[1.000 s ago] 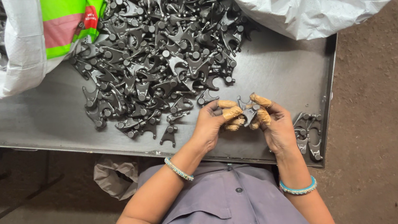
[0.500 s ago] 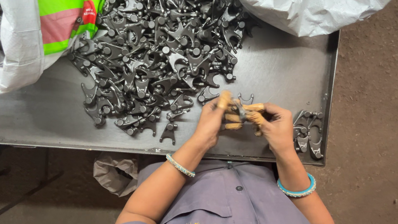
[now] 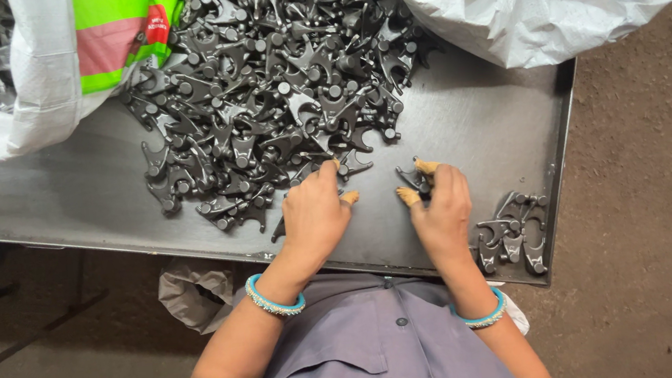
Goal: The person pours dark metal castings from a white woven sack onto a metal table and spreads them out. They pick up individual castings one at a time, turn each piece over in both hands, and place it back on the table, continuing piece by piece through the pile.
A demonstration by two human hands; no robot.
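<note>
The right hand (image 3: 441, 210) pinches a forged fork part (image 3: 413, 178), which may slip; the left hand (image 3: 315, 213), loosely curled and empty, reaches toward the pile (image 3: 271, 77).

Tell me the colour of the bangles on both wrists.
Turquoise blue bangles, one on each wrist, in the head view.

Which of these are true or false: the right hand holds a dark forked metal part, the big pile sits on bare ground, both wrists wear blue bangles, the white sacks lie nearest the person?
1. The right hand holds a dark forked metal part. True.
2. The big pile of dark metal parts sits on bare ground. False: it lies on the grey metal table.
3. Both wrists wear blue bangles. True.
4. The white woven sacks lie nearest the person. False: they sit at the table's far side.
</note>
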